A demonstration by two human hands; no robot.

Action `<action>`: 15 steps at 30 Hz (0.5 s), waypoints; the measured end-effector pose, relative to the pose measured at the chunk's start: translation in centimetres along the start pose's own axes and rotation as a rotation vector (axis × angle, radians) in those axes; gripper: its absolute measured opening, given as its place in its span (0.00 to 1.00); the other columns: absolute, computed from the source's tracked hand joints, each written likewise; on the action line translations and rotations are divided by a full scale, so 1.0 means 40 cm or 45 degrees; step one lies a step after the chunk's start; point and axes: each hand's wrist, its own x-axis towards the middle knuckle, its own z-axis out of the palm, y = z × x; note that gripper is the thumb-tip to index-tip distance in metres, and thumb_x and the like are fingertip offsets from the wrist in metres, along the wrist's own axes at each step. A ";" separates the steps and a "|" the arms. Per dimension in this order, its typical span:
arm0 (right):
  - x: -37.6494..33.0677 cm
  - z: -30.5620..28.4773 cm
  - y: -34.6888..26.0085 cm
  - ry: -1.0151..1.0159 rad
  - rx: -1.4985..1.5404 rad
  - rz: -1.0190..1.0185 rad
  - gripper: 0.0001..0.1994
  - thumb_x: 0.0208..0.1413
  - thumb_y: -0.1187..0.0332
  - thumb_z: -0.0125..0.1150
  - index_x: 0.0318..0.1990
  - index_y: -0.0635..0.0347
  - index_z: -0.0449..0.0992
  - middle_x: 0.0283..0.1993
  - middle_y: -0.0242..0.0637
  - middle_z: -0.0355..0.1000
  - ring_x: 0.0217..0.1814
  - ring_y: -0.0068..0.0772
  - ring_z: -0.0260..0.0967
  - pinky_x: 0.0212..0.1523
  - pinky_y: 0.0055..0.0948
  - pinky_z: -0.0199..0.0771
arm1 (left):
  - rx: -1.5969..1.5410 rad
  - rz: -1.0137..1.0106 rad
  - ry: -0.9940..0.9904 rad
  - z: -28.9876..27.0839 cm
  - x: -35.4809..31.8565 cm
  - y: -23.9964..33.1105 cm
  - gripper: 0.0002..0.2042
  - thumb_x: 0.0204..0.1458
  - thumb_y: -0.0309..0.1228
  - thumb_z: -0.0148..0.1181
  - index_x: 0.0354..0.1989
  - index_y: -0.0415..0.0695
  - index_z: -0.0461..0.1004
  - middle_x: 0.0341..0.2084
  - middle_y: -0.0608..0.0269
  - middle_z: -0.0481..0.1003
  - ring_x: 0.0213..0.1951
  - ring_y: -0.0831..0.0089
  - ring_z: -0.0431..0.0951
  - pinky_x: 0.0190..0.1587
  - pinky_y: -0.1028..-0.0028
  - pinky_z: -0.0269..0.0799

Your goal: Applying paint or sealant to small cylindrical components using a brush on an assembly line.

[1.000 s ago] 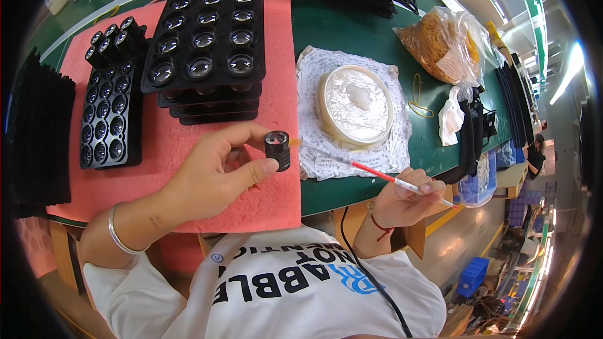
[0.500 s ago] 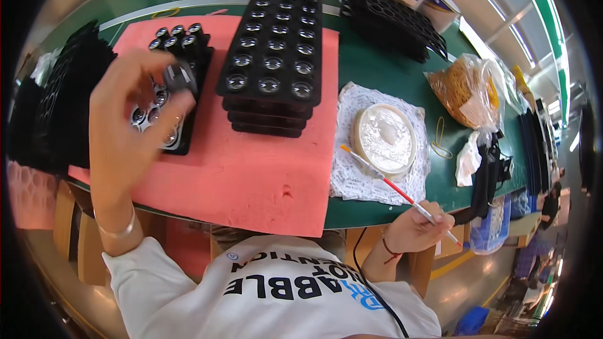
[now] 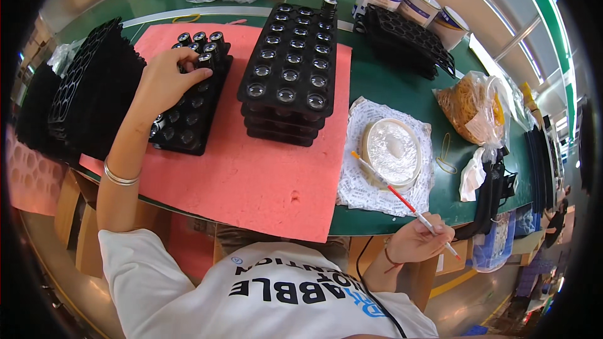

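Barrel (image 3: 206, 61), black with a glass top, stands at the far end of the small tray (image 3: 215, 102), near the far edge of the counter's pink mat (image 3: 251, 194). Left hand (image 3: 164, 81) grips it between thumb and fingers; right hand (image 3: 421, 239) grips a brush (image 3: 402, 198). Barrel appears light, rigid, smooth; grasp side walls, avoiding fragile glass.

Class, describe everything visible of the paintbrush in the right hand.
The slim paintbrush has orange-yellow bristles, a pale section behind them, then a smooth-looking handle: a red stretch, a whitish part gripped by the right hand, and a red rear tip. It slants up and leftward from the fingers over the white paper, bristles foremost, crossing in view the near-left edge of the round dish. Whether it touches the dish cannot be told.
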 end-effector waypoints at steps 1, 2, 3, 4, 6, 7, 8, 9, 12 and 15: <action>0.002 0.002 0.000 -0.002 0.003 -0.002 0.13 0.60 0.61 0.40 0.25 0.56 0.57 0.20 0.27 0.53 0.22 0.20 0.50 0.26 0.19 0.49 | -0.001 0.000 0.004 -0.001 -0.002 0.001 0.14 0.38 0.35 0.63 0.28 0.36 0.71 0.19 0.59 0.71 0.21 0.69 0.68 0.28 0.74 0.63; 0.001 0.004 -0.002 -0.026 -0.030 -0.016 0.13 0.60 0.61 0.40 0.25 0.56 0.57 0.20 0.27 0.53 0.21 0.20 0.49 0.25 0.20 0.48 | 0.014 -0.010 0.007 0.001 -0.005 0.004 0.14 0.38 0.35 0.63 0.28 0.36 0.71 0.19 0.59 0.71 0.22 0.69 0.69 0.28 0.73 0.63; 0.000 0.006 -0.003 -0.050 -0.063 -0.031 0.13 0.60 0.61 0.39 0.25 0.57 0.57 0.19 0.27 0.52 0.21 0.20 0.48 0.24 0.20 0.47 | 0.028 -0.020 0.010 0.004 -0.008 0.006 0.14 0.38 0.35 0.63 0.27 0.36 0.71 0.19 0.59 0.71 0.22 0.68 0.69 0.28 0.73 0.63; 0.000 0.007 -0.003 -0.048 -0.066 -0.033 0.13 0.60 0.61 0.39 0.25 0.57 0.57 0.19 0.27 0.52 0.21 0.20 0.48 0.24 0.20 0.47 | 0.026 -0.017 0.008 0.004 -0.011 0.006 0.14 0.38 0.35 0.63 0.27 0.36 0.71 0.19 0.59 0.71 0.22 0.68 0.69 0.28 0.73 0.63; 0.000 0.008 -0.001 -0.012 -0.083 -0.055 0.13 0.60 0.61 0.39 0.25 0.57 0.57 0.18 0.27 0.51 0.20 0.19 0.47 0.24 0.21 0.46 | 0.063 0.048 0.189 -0.007 -0.021 0.022 0.15 0.38 0.35 0.63 0.30 0.37 0.73 0.17 0.61 0.71 0.22 0.77 0.68 0.27 0.78 0.63; 0.000 0.011 -0.001 -0.006 -0.091 -0.061 0.13 0.60 0.61 0.39 0.25 0.57 0.57 0.18 0.27 0.51 0.20 0.19 0.47 0.24 0.21 0.46 | 0.037 0.001 0.194 -0.027 -0.026 0.054 0.14 0.39 0.34 0.62 0.31 0.37 0.74 0.17 0.62 0.71 0.22 0.77 0.67 0.28 0.78 0.63; -0.001 0.017 0.001 0.006 -0.076 -0.067 0.13 0.60 0.61 0.40 0.25 0.57 0.58 0.18 0.27 0.52 0.20 0.19 0.48 0.24 0.20 0.46 | 0.058 0.046 0.267 -0.044 -0.024 0.083 0.13 0.40 0.33 0.62 0.31 0.37 0.74 0.17 0.62 0.71 0.22 0.77 0.67 0.28 0.78 0.63; -0.001 0.021 -0.001 0.016 -0.065 -0.076 0.13 0.60 0.61 0.40 0.25 0.57 0.58 0.19 0.27 0.53 0.20 0.19 0.49 0.24 0.20 0.47 | 0.073 0.091 0.340 -0.055 -0.020 0.112 0.12 0.40 0.33 0.61 0.31 0.37 0.74 0.18 0.62 0.71 0.22 0.77 0.67 0.28 0.79 0.63; 0.000 0.026 0.004 0.075 -0.053 -0.103 0.13 0.59 0.61 0.41 0.25 0.57 0.58 0.19 0.27 0.55 0.20 0.19 0.50 0.24 0.19 0.48 | 0.026 0.603 0.422 -0.047 0.043 0.186 0.14 0.42 0.37 0.59 0.32 0.39 0.73 0.25 0.58 0.74 0.30 0.65 0.73 0.35 0.71 0.67; 0.003 0.034 0.004 0.064 -0.115 -0.150 0.13 0.59 0.61 0.42 0.25 0.57 0.60 0.19 0.28 0.56 0.20 0.19 0.52 0.23 0.18 0.49 | -0.061 0.722 0.229 0.018 0.167 0.248 0.21 0.40 0.43 0.60 0.35 0.36 0.72 0.29 0.54 0.74 0.34 0.64 0.74 0.39 0.71 0.67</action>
